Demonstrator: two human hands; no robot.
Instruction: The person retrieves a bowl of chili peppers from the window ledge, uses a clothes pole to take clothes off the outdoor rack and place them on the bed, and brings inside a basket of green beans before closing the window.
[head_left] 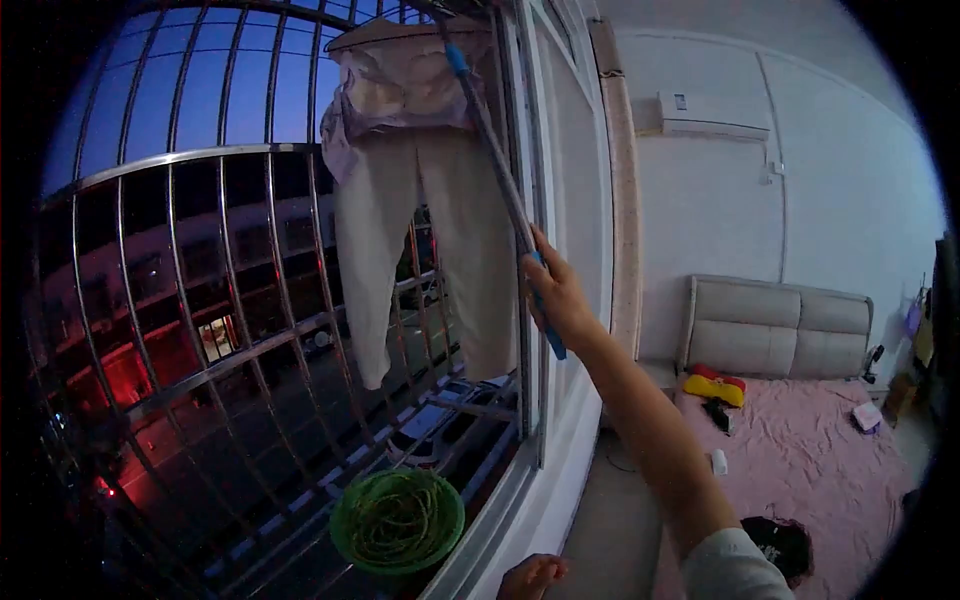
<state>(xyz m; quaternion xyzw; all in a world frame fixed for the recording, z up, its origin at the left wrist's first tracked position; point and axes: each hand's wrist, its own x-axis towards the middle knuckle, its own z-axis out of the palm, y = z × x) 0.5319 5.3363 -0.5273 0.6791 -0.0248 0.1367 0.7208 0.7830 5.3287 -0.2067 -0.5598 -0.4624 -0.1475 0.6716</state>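
Note:
My right hand (558, 290) is raised at the window, its fingers wrapped around the lower part of a long pole (490, 140) with blue grip sections. The pole slants up and left to the top of the window, where its far end is too dark to make out. Beside it, outside the window, hang light trousers (380, 240). A pale garment (405, 85) hangs over their upper part. At the bottom edge, near the window sill, shows my left hand (535, 577), partly cut off, with fingers curled and nothing visible in them.
Metal security bars (200, 250) enclose the space outside. A green basin (345, 530) with coiled cord-like material sits low by the window frame (490, 530). To the right, a bed (800, 450) with pink bedding holds several items; an air conditioner (715, 120) is above.

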